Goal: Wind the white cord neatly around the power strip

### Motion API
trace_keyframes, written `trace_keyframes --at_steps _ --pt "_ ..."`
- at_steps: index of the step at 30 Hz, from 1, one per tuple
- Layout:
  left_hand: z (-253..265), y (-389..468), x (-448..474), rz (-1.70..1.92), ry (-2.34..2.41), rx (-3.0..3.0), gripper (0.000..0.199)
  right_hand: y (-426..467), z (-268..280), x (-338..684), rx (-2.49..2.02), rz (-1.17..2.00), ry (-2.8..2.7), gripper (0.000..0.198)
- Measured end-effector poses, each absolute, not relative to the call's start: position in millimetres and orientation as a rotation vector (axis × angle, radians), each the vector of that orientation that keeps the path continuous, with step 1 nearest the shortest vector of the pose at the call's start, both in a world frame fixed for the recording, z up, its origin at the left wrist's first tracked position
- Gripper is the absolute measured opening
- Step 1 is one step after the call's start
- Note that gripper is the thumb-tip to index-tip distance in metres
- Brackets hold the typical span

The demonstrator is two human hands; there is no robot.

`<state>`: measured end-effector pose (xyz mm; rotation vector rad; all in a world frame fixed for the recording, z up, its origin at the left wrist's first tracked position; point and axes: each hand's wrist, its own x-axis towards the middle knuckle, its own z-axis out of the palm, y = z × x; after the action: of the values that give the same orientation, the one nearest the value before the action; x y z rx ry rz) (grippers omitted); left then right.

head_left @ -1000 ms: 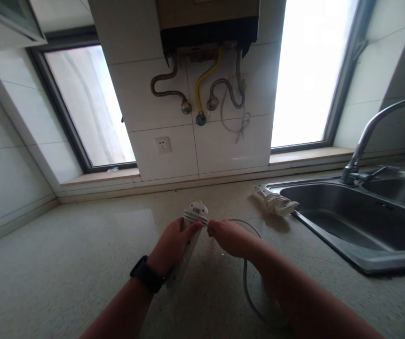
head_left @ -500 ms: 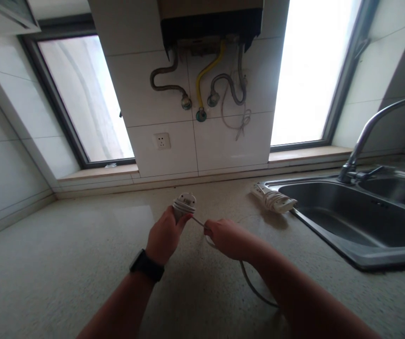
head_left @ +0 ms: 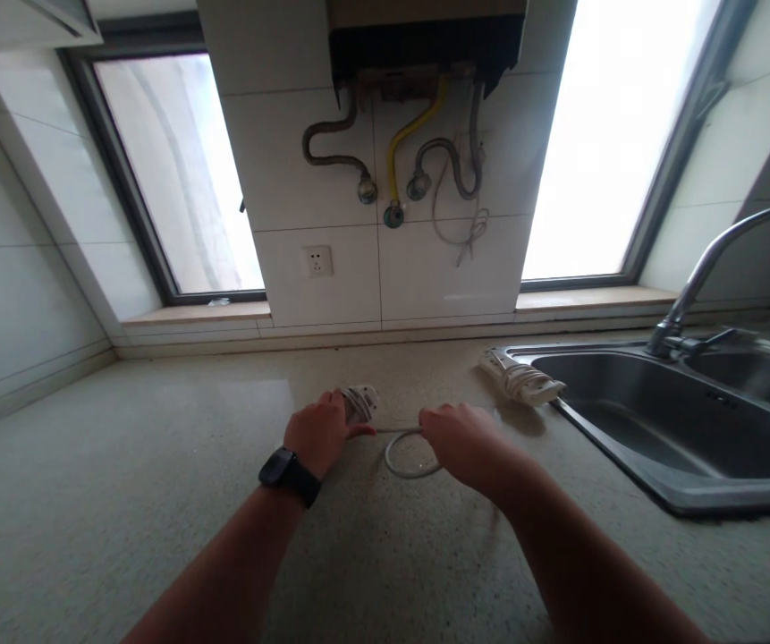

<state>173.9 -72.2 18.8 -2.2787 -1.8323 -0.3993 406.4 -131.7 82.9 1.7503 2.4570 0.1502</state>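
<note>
My left hand [head_left: 321, 429], with a dark watch on its wrist, is closed around a white power strip [head_left: 366, 402] that has cord wound about it. Only the strip's far end shows past my fingers. A length of white cord [head_left: 406, 474] runs from the strip to my right hand [head_left: 461, 438] and hangs in a loop between the two hands. My right fingers are closed on this cord; their tips are partly hidden. Both hands are above the pale speckled countertop [head_left: 190, 501].
A second cord-wrapped white power strip [head_left: 522, 380] lies by the left rim of the steel sink [head_left: 680, 496]. A curved faucet [head_left: 693, 268] rises behind the basins. On the tiled wall are a socket [head_left: 318, 260] and hoses below a water heater [head_left: 425, 45].
My right hand has moved right, away from the left, pulling the cord nearly level. The power strip has turned and dropped slightly in my left hand. A cord loop now shows between them.
</note>
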Motion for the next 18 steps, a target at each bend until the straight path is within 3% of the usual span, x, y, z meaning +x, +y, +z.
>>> trace_keyframes --at_steps 4,7,12,18 --pt "20.2 -80.4 181.7 -0.365 -1.765 -2.432 0.116 -134.0 92.6 409.8 1.877 0.356 2.58 0.023" --pt "22.8 -89.5 190.5 -0.311 -1.697 -2.584 0.121 -131.1 91.5 416.2 1.755 0.541 2.901 0.022" --pt "27.3 -106.6 203.7 -0.283 -1.511 -2.699 0.089 -128.0 90.5 424.9 1.44 0.875 3.221 0.023" --pt "34.2 -120.2 207.1 -0.312 -1.275 -2.908 0.076 -121.8 91.5 435.6 1.5 0.707 3.36 0.035"
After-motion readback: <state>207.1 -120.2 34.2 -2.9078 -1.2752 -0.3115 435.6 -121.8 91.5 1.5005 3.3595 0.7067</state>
